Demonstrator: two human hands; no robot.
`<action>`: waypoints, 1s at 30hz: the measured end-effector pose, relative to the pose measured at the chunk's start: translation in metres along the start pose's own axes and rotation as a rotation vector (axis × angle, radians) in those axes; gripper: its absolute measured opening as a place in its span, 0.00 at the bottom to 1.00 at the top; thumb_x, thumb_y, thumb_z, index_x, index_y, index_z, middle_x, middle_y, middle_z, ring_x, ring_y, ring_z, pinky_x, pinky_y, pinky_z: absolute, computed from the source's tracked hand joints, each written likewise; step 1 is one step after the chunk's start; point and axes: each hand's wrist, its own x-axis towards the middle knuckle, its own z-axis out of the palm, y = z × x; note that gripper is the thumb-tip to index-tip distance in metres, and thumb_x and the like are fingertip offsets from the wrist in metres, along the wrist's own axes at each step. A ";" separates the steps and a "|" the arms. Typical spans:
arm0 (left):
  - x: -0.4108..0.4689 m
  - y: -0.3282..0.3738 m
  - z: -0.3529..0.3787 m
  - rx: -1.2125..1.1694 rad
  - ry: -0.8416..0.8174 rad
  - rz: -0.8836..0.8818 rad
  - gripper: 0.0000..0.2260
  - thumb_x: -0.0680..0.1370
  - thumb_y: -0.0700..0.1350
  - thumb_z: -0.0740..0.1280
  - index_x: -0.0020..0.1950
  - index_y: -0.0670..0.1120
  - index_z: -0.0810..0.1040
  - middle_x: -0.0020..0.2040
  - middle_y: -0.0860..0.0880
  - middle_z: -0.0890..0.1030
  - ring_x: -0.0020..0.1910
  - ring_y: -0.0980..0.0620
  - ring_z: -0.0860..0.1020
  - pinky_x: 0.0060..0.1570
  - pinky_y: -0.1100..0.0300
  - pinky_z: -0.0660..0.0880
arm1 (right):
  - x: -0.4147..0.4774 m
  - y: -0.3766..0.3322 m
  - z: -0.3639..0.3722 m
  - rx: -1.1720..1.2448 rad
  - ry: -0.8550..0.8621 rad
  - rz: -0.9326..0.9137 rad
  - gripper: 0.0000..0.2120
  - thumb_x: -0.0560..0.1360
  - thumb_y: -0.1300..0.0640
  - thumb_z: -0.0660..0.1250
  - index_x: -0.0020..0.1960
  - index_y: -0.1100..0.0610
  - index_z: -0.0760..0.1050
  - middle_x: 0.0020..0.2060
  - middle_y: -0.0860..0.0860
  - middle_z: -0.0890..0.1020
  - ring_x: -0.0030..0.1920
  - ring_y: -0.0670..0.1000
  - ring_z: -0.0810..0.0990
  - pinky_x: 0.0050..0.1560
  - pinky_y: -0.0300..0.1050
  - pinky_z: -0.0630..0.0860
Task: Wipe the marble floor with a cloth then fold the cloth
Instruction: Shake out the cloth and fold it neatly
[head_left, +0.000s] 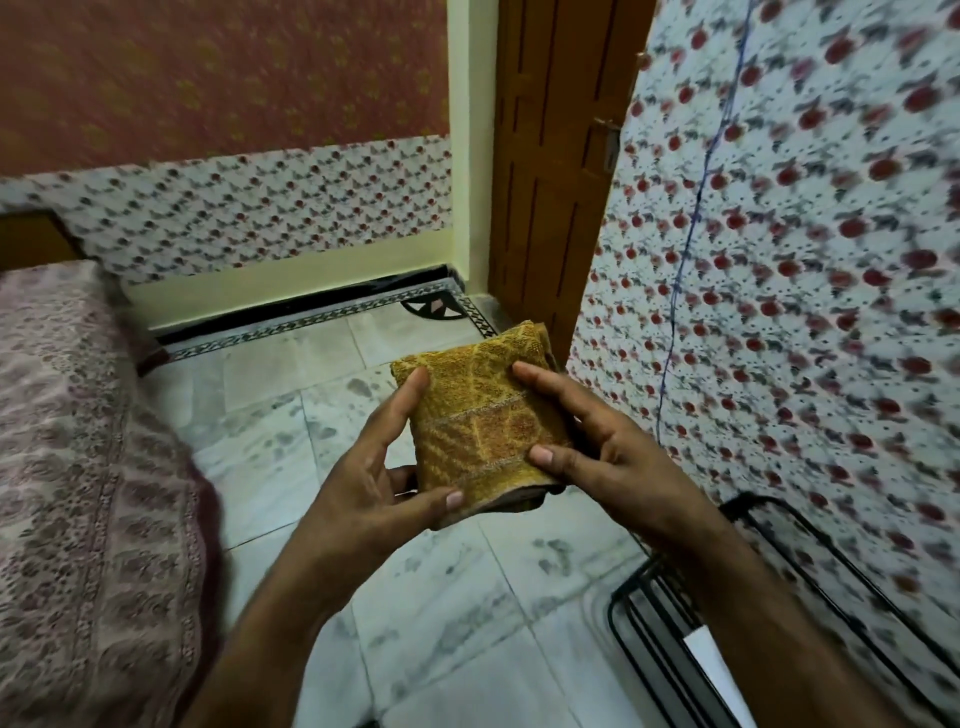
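I observe the cloth (480, 421), folded into a thick yellow-orange pad, held in the air above the marble floor (441, 587). My left hand (363, 478) grasps its left edge, thumb on top and fingers beneath. My right hand (613, 441) clamps its right edge likewise. The pad sits between both grips.

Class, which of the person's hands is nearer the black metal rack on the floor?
Right. The right hand grips the folded yellow cloth just above the black metal rack; the left hand is farther away.
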 end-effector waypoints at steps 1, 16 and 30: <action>-0.003 0.001 0.004 0.004 -0.025 -0.004 0.42 0.68 0.36 0.79 0.70 0.73 0.70 0.76 0.67 0.63 0.59 0.41 0.83 0.52 0.51 0.82 | -0.010 -0.001 0.001 0.007 0.024 0.001 0.32 0.80 0.69 0.66 0.75 0.41 0.68 0.73 0.37 0.71 0.69 0.41 0.75 0.56 0.37 0.79; 0.000 -0.018 0.068 -0.012 -0.400 -0.189 0.42 0.71 0.33 0.74 0.76 0.65 0.64 0.75 0.64 0.67 0.58 0.42 0.83 0.52 0.50 0.82 | -0.129 0.016 -0.005 -0.046 0.425 0.096 0.30 0.78 0.60 0.68 0.74 0.35 0.69 0.75 0.41 0.69 0.74 0.45 0.71 0.73 0.56 0.73; 0.051 -0.085 0.239 0.071 -0.835 -0.273 0.42 0.76 0.28 0.70 0.79 0.63 0.61 0.77 0.64 0.63 0.61 0.48 0.82 0.52 0.54 0.81 | -0.266 0.047 -0.085 -0.110 0.857 0.227 0.32 0.83 0.64 0.65 0.74 0.33 0.64 0.75 0.36 0.66 0.67 0.39 0.75 0.53 0.38 0.78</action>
